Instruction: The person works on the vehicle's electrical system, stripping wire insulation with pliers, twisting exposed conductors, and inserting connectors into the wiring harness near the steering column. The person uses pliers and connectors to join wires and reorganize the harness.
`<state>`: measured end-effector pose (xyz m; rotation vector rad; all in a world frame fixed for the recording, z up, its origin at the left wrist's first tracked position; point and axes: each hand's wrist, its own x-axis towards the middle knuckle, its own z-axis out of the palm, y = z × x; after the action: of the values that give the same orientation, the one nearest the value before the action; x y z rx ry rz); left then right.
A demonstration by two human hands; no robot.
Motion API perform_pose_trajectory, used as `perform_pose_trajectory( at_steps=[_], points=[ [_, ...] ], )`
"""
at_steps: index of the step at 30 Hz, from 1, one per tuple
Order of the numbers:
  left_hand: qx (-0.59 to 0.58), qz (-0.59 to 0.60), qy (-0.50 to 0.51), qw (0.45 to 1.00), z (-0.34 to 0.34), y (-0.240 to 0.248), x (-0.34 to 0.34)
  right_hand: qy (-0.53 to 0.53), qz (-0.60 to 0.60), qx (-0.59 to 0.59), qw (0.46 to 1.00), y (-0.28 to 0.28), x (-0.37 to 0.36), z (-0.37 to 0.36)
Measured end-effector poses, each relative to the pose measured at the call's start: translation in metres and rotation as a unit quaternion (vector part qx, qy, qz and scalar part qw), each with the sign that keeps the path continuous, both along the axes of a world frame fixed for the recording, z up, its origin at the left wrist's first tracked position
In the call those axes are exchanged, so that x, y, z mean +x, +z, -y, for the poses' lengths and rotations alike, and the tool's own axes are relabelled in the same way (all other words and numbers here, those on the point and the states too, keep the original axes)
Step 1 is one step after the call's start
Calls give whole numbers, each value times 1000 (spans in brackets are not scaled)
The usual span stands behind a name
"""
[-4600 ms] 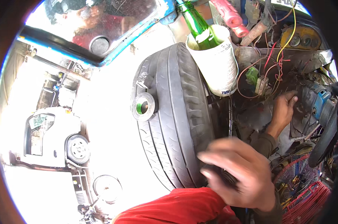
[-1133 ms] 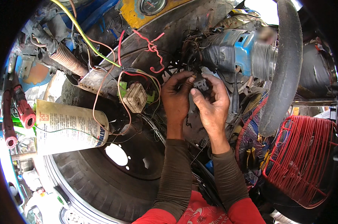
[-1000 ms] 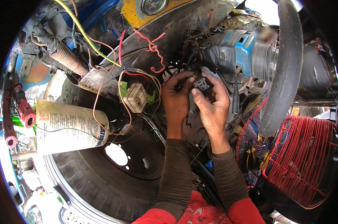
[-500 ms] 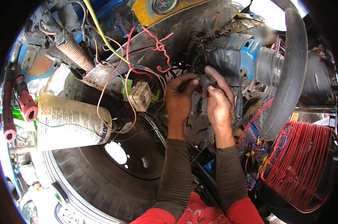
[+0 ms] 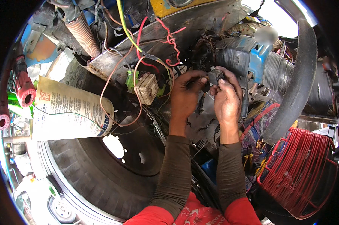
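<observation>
My right hand (image 5: 228, 98) pinches a small dark grey block-shaped connector (image 5: 215, 76) between thumb and fingers, in front of the steering column. My left hand (image 5: 185, 99) is closed just left of it, thumb and forefinger pressed together by the connector's side. What sits between those left fingertips is too small to make out. Behind both hands hangs a tangle of dark wires (image 5: 205, 48). To the left, a pale square fuse box (image 5: 147, 89) with green connectors dangles among loose wires.
A black steering wheel (image 5: 297, 82) arcs at the right, above a red corded seat (image 5: 297, 172). A blue-and-grey steering column (image 5: 257, 62) lies behind my hands. At the left are a tire (image 5: 102, 180), a white cylindrical container (image 5: 72, 112) and twisted red wire (image 5: 173, 41).
The view has shifted slightly. My right hand has turned so the grey connector shows clearly between its fingers. My left fingertips remain close beside it.
</observation>
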<state>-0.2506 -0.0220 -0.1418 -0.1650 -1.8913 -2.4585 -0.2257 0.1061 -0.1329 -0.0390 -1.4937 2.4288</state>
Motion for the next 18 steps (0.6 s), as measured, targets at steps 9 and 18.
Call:
perform_pose_trajectory(
  at_steps=[9, 18],
  points=[
    [-27, 14, -7, 1000, 1, -1, 0, -3, -2, 31, 1000, -5, 0, -2],
    [-79, -21, -22, 996, 6, 0, -1, -3, 27, -20, 999, -11, -1, -5]
  ],
)
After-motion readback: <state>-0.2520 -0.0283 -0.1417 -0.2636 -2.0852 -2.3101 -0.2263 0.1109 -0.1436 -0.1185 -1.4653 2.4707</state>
